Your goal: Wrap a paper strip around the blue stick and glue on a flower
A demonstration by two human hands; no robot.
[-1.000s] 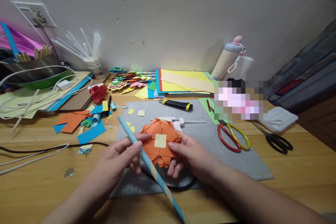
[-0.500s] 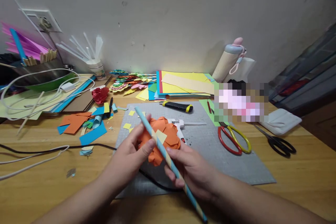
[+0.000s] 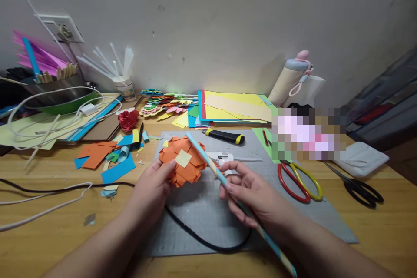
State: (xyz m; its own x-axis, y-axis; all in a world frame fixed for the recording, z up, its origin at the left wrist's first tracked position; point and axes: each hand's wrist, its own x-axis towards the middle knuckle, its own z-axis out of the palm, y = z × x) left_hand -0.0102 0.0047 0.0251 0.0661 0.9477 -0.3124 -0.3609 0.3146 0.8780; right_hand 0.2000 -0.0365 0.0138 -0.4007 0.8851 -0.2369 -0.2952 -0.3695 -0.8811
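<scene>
My left hand (image 3: 153,191) grips an orange folded paper flower (image 3: 182,160) with a small yellow square stuck on its face, holding it up over the grey cutting mat (image 3: 293,208). My right hand (image 3: 252,193) pinches a long rolled paper stick (image 3: 208,163) striped blue and cream. The stick slants from the flower's right edge down past my wrist to the bottom of the picture. A white glue gun (image 3: 224,158) lies on the mat just behind my right fingers.
A black and yellow utility knife (image 3: 226,136) lies at the mat's far edge. Red and yellow scissors (image 3: 298,178) and black scissors (image 3: 358,186) lie to the right. Paper scraps (image 3: 107,156), stacked coloured sheets (image 3: 228,104), cables (image 3: 42,191) and a bottle (image 3: 289,76) crowd the wooden table.
The stick passed from my left hand to my right. The flower went from my right hand to my left and shifted left and up.
</scene>
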